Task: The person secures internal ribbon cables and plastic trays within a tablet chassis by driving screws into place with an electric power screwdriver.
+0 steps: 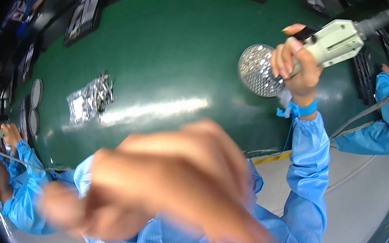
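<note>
My right hand (pixel 299 66) is wrapped round the grip of a pale electric screwdriver (pixel 338 42), with a blue strap about the wrist. Its tip end is hidden by my fingers. Just below and to the left of this hand, a round dish (pixel 258 70) of small shiny metal parts stands on the green table (pixel 173 56). My left hand (pixel 173 181) looms large and blurred close to the camera, in front of my blue sleeves and clothing. Motion smears its fingers, so whether it holds anything does not show.
A clear bag of metal parts (pixel 90 100) lies at the left of the table. Black flat units (pixel 85 15) line its far and left edges. Co-workers in blue sit at left (pixel 27 198) and right (pixel 379 123). A grey cable (pixel 374 106) hangs at the right.
</note>
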